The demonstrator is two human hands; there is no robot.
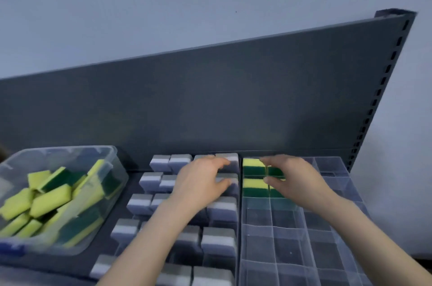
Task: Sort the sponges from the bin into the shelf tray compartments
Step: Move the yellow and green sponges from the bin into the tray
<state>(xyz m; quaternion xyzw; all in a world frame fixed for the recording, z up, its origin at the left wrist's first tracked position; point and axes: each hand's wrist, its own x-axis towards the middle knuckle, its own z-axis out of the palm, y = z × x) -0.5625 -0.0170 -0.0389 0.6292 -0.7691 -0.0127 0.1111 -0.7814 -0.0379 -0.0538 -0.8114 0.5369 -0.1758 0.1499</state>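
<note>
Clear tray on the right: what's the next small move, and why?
Probably press the yellow-green sponge under the right hand fully down into the clear tray, then let go: the hand pinches it there, and the bin holds many more.

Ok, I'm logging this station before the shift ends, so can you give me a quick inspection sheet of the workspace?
Surface: dark shelf, mostly covered.
Job's things: clear bin of yellow-green sponges; grey sponges stand in rows beside it; clear tray holds yellow-green ones in a few far-left compartments.
Clutter: nothing seen.
Hands: left hand at a grey sponge, grip unclear; right hand pinches a tray sponge.
Cables: nothing seen.
Surroundings: grey back panel, pale wall.
</note>
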